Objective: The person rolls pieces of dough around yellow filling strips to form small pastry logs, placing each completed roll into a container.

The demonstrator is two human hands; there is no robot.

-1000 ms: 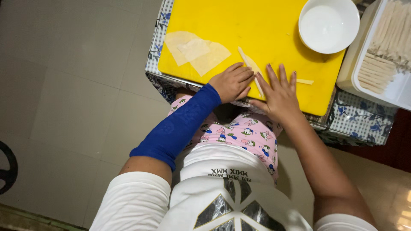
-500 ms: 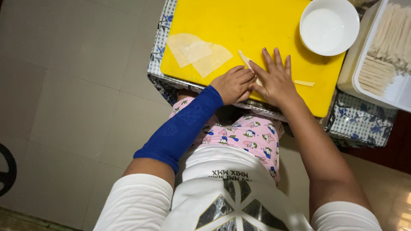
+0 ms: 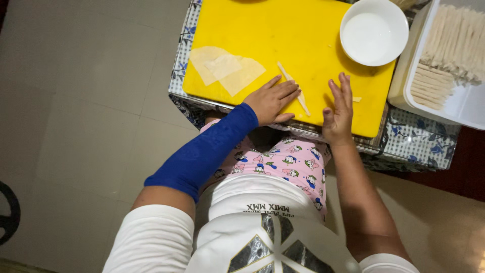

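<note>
Two flat, open hands grip nothing: my left hand (image 3: 273,101) presses fingertips onto a thin, pale rolled pastry stick (image 3: 294,88) on the smooth yellow board (image 3: 303,35); my right hand (image 3: 339,107) stands edge-on just beside it.

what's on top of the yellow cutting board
On the yellow cutting board: flat wrappers, a thin rolled stick, a white bowl, and both hands, left and right. The left hand covers the stick's middle.

Hands on a yellow cutting board (image 3: 283,30), seen from above.
Left hand (image 3: 272,100) lies flat, fingertips touching a thin rolled stick (image 3: 294,88); right hand (image 3: 339,108) stands on edge just beside it; white bowl (image 3: 374,32) at the far corner.
</note>
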